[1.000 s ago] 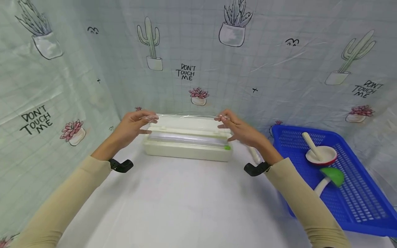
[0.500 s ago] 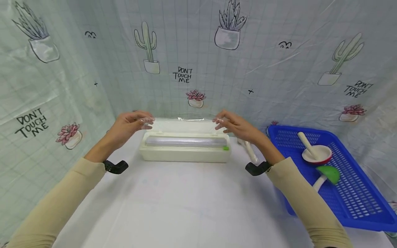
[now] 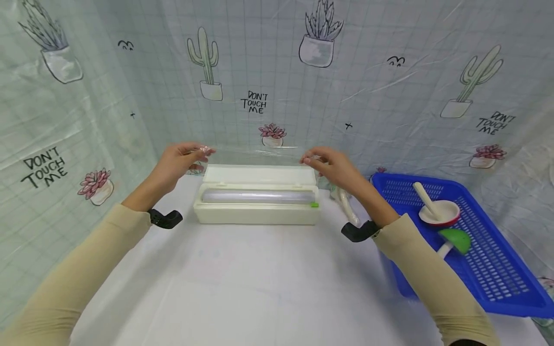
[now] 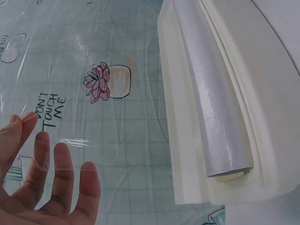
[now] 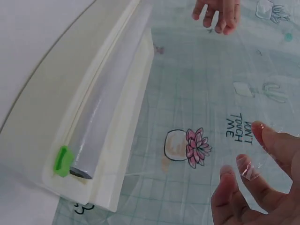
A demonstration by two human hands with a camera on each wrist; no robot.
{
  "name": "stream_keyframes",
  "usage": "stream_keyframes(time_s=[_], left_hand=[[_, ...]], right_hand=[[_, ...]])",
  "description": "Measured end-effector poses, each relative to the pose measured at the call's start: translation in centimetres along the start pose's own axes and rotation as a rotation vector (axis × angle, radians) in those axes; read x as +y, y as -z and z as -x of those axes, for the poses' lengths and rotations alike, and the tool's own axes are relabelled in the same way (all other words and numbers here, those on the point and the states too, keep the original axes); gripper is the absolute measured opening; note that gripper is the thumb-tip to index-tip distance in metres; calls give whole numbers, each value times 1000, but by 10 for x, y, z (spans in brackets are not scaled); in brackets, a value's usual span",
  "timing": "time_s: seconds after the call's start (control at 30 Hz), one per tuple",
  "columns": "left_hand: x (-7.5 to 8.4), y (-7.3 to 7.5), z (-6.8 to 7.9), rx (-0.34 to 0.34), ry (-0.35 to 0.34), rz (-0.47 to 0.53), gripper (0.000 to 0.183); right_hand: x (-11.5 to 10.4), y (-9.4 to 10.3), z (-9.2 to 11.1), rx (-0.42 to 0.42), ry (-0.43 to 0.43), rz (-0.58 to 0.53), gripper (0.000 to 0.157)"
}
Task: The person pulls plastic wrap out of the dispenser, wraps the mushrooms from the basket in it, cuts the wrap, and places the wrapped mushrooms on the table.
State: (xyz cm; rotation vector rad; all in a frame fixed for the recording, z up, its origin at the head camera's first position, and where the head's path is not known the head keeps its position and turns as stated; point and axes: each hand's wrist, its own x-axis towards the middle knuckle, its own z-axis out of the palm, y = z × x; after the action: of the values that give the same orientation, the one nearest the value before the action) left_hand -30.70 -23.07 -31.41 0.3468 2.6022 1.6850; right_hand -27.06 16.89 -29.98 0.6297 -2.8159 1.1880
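Note:
A thin clear sheet of cling film (image 3: 259, 152) spans between both hands, above and behind a cream cling film dispenser (image 3: 255, 215). My left hand (image 3: 173, 163) pinches the film's left corner between thumb and forefinger; in the left wrist view its other fingers (image 4: 89, 187) are spread behind the sheet. On the other side my right hand (image 3: 335, 166) pinches the right corner, with film bunched at a fingertip in the right wrist view. The dispenser's lid (image 3: 259, 174) stands raised at the back, baring the shiny film roll (image 3: 258, 196). A green slider (image 3: 314, 205) sits at its right end.
Right of the dispenser lies a whitish long object (image 3: 347, 207), partly behind the right forearm. A blue plastic basket (image 3: 512, 274) holds a white-and-red bowl-shaped spoon (image 3: 447, 211) and a green-headed one (image 3: 458, 240). A printed curtain (image 3: 376, 96) hangs close behind.
Both hands have risen, lifting the film from near the lid's top edge to above it. The lid has swung further back, so more of the roll shows.

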Motion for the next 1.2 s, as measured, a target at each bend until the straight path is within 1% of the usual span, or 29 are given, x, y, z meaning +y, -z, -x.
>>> stream_keyframes(time_s=[0.17, 0.27, 0.37, 0.43, 0.5, 0.57, 0.63, 0.77, 0.87, 0.97, 1.1, 1.2], left_hand=[[7, 0, -17, 10, -1, -46, 40], [11, 2, -26, 28, -5, -64, 38], [14, 3, -32, 40, 4, -82, 38], [16, 3, -36, 44, 6, -96, 39], [17, 1, -42, 45, 9, -103, 39], [16, -2, -48, 47, 8, -98, 39], [15, -5, -56, 49, 1, -93, 37], [14, -14, -69, 43, -13, -79, 35], [16, -23, -78, 43, -24, -57, 34], [19, -31, -87, 56, -40, -32, 33], [24, -38, -96, 65, -76, -13, 32], [26, -39, -98, 64, -95, -17, 31]], right_hand=[[-5, 3, -9, 72, -32, 39, 27], [-5, 2, -18, 95, -56, 27, 28], [-4, 2, -27, 97, -99, -57, 27], [-3, 3, -31, 96, -127, -137, 27], [-2, 3, -34, 98, -145, -204, 26], [-2, 3, -36, 101, -153, -243, 25], [-1, 3, -37, 96, -150, -252, 24], [0, 3, -36, 55, -139, -221, 22], [1, 2, -34, 15, -132, -202, 24], [0, 1, -31, -16, -136, -213, 26], [-1, 1, -27, -53, -139, -222, 26], [-1, 2, -27, -45, -137, -207, 27]])
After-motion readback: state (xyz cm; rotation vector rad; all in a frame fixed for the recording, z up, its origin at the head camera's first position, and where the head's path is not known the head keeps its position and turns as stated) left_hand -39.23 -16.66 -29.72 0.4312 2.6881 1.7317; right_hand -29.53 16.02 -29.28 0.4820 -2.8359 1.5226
